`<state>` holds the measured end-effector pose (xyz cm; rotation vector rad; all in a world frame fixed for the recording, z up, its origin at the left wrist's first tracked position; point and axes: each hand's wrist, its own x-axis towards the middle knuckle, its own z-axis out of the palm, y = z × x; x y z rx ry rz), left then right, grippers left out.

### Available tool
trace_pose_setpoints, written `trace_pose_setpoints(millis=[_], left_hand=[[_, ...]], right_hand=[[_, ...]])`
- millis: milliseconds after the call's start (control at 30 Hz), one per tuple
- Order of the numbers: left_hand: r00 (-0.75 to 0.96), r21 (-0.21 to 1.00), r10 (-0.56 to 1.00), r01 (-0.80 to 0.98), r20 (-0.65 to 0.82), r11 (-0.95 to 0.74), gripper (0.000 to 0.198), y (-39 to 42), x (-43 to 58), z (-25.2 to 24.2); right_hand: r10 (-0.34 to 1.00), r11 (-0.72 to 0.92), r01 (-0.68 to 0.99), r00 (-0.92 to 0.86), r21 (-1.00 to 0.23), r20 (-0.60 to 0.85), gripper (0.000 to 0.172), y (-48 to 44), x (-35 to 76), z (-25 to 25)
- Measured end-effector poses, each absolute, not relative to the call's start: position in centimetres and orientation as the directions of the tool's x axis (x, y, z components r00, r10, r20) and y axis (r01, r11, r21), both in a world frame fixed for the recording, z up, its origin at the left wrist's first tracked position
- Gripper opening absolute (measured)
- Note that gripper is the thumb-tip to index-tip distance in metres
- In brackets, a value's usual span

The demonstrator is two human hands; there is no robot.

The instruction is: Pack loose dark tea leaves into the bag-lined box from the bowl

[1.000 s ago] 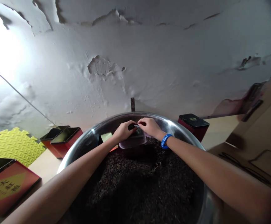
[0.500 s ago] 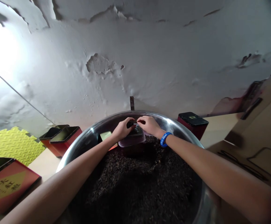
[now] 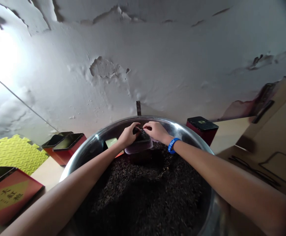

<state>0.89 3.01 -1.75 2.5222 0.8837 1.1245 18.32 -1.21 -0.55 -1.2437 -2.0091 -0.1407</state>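
Both hands meet near the far side of a large steel basin (image 3: 197, 139) holding dark loose tea leaves (image 3: 162, 193). Between them stands a dark container with translucent, pinkish plastic film (image 3: 137, 149) around its top, seemingly a bag liner. My left hand (image 3: 128, 135) has thumb and fingers closed at the film's upper edge. Opposite it, my right hand (image 3: 157, 131), with a blue wristband (image 3: 173, 145), pinches the same edge. The fingertips are almost touching. What lies inside the container is too dark to make out. Left of it, an orange tin with a yellow-green patch (image 3: 111, 142) is partly behind my left forearm.
Open red tins (image 3: 70, 147) stand left of the basin, and a larger one with a yellow diamond label (image 3: 11, 196) sits nearer. A red tin with a black lid (image 3: 202, 126) is at the right. Cardboard (image 3: 275, 131) borders the right side; a peeling wall (image 3: 157, 65) rises behind.
My fingers have shifted slightly along the film's edge, and my right hand is a little further left. The view has moved slightly; the rest stays put.
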Motion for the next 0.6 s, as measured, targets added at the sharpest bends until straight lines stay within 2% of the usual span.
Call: trace_pose_setpoints(millis=[300,600], left_hand=[[0.548,0.450,0.658,0.480,0.517,-0.753,0.022,2.87,0.95,-1.77],[0.546,0.348,0.530,0.406,0.649,-0.845,0.017,3.53,1.09,-2.26]], right_hand=[[0.736,0.511,0.814,-0.248,-0.277,0.630,0.018,-1.15,18.28,-0.89],[0.773,0.466,0.840,-0.233,-0.277,0.590,0.018,-1.25,18.13,-1.01]])
